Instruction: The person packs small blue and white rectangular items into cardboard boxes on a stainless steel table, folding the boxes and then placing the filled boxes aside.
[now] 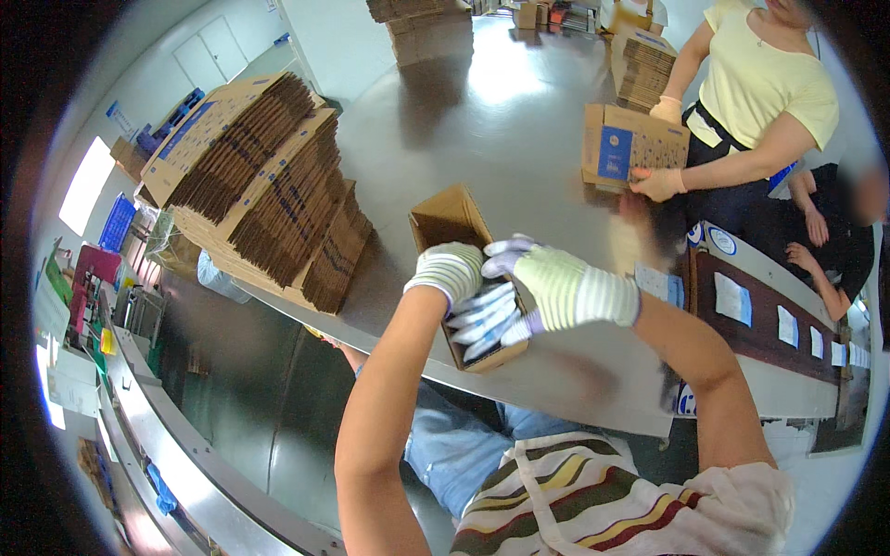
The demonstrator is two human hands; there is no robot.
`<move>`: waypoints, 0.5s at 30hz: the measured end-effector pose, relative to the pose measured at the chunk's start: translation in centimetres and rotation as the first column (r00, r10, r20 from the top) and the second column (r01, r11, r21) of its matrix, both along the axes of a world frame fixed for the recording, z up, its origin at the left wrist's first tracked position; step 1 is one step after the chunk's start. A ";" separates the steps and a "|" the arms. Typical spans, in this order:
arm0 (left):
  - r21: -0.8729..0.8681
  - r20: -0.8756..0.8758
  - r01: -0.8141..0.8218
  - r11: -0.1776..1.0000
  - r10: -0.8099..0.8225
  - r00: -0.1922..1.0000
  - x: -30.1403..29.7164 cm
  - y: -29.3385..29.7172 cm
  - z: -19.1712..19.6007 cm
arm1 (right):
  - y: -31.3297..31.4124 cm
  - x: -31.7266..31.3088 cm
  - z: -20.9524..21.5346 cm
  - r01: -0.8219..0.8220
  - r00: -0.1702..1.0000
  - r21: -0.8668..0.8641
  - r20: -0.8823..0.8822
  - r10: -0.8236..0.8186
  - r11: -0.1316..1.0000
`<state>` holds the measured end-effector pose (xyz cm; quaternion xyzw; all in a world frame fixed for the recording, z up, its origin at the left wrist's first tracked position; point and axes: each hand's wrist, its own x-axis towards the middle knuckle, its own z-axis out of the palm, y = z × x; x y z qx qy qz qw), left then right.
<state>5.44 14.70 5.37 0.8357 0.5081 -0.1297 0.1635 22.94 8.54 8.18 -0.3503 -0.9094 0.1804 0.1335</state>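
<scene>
An open cardboard box (461,269) sits on the steel table (519,139), right at its near edge, and both gloved hands are at its front end. The left hand (448,271) is curled over the box's near rim, fingers folded in. The right hand (538,283) reaches across, its fingers (482,320) spread and pressed against the box's front flap. Beside them slumps a stack of flattened cartons (269,185).

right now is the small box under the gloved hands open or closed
Open. The cardboard box lies on the metal table with its far flaps up and its hollow inside showing; both gloved hands, left hand and right hand, cover its near end.
</scene>
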 end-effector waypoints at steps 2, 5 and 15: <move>-0.151 -0.077 0.063 0.987 -0.075 0.994 -0.3 0.3 -2.9 | -2.7 -0.3 1.6 0.003 0.999 -0.048 -0.053 -0.006 0.999; -0.325 -0.046 0.144 0.935 -0.168 0.985 0.1 1.0 -5.7 | -5.3 -0.5 -1.1 -0.174 0.948 0.351 0.311 0.060 0.920; -0.322 -0.089 0.227 0.919 -0.268 0.959 0.3 -0.9 -2.9 | -5.0 -0.2 -3.1 -0.131 0.971 0.375 0.235 0.042 0.918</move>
